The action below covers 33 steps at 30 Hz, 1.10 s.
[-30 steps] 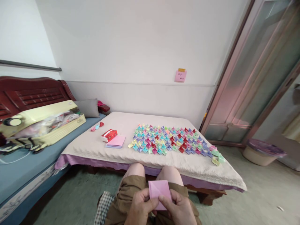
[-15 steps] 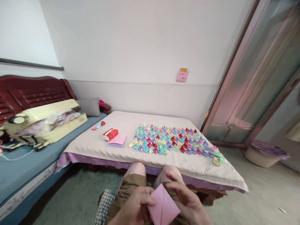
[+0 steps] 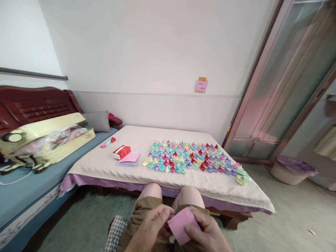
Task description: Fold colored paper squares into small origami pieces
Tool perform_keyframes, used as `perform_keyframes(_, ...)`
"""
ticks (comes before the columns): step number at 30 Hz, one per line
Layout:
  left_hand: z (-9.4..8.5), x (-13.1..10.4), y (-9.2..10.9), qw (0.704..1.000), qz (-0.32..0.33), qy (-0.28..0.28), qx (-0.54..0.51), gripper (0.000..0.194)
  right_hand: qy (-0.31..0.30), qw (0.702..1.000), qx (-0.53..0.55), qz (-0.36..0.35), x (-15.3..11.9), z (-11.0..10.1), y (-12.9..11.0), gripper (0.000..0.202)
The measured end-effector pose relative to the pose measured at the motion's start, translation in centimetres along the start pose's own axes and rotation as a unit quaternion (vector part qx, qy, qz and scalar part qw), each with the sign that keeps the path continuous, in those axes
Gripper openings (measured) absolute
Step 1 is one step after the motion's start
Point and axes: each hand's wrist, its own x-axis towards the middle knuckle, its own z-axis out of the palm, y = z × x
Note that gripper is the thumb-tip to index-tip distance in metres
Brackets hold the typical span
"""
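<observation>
Low in the head view, a folded square of pink paper (image 3: 181, 224) sits tilted above my lap. My right hand (image 3: 206, 227) pinches it from the right, thumb flat on its front face and fingers along the upper edge and behind. At the paper's left corner is my left hand (image 3: 153, 224), thumb and forefinger brought together and the other fingers curled partly out of sight. Rows of small folded paper pieces (image 3: 183, 155) in many colours cover the bed's right half. A stack of pink and purple paper sheets (image 3: 130, 159) lies left of them.
A red tissue pack (image 3: 121, 152) touches the sheet stack on the bed cover (image 3: 136, 136). Small red, blue and pink items (image 3: 108, 142) lie farther left. An open yellow suitcase (image 3: 76, 140) rests on the blue bed. At right stands a lined bin (image 3: 287, 171) beside a glass-panelled door (image 3: 258, 105).
The pink paper has turned and now shows a plain face instead of a centre crease. My right hand has closed on it, while my left thumb has moved off its face to the corner.
</observation>
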Motion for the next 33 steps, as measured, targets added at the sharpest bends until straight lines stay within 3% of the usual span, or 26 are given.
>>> perform_keyframes(2,-0.3,-0.3,0.7,0.996,0.026,-0.009,0.086,0.039,0.008,0.999,-0.021,0.032,0.0,0.1,-0.1,0.028)
perform_keyframes(5,-0.1,-0.4,0.9,0.993,0.031,-0.028,0.114,0.037,0.021,0.997,-0.032,0.068,0.0,0.7,-0.3,0.021)
perform_keyframes(9,0.5,0.3,-0.2,0.987,0.026,0.033,0.158,0.035,0.035,0.994,-0.033,0.101,0.1,1.5,-0.4,0.017)
perform_keyframes(13,0.8,0.4,-0.7,0.988,0.036,0.048,0.143,0.032,0.066,0.989,0.068,0.113,-0.1,1.8,1.1,0.022)
perform_keyframes(18,0.8,-0.4,-0.2,0.989,0.074,0.039,0.124,0.031,0.086,0.992,0.092,0.032,-0.9,1.3,1.8,0.022)
perform_keyframes(22,0.7,-1.0,0.5,0.983,0.128,0.017,0.127,0.024,0.028,0.997,0.06,-0.049,-1.3,0.6,0.2,0.018)
perform_keyframes(27,0.8,-1.2,1.4,0.973,0.159,0.0,0.168,0.024,-0.024,0.998,0.012,-0.059,-1.5,0.0,-1.0,0.021)
perform_keyframes(31,0.7,-1.3,1.8,0.96,0.171,-0.015,0.223,0.027,-0.028,0.996,-0.022,-0.083,-1.4,-0.3,-1.1,0.021)
perform_keyframes(33,0.7,-1.2,1.5,0.97,0.153,-0.011,0.19,0.012,-0.027,0.992,-0.048,-0.111,-1.3,-0.5,-1.3,0.024)
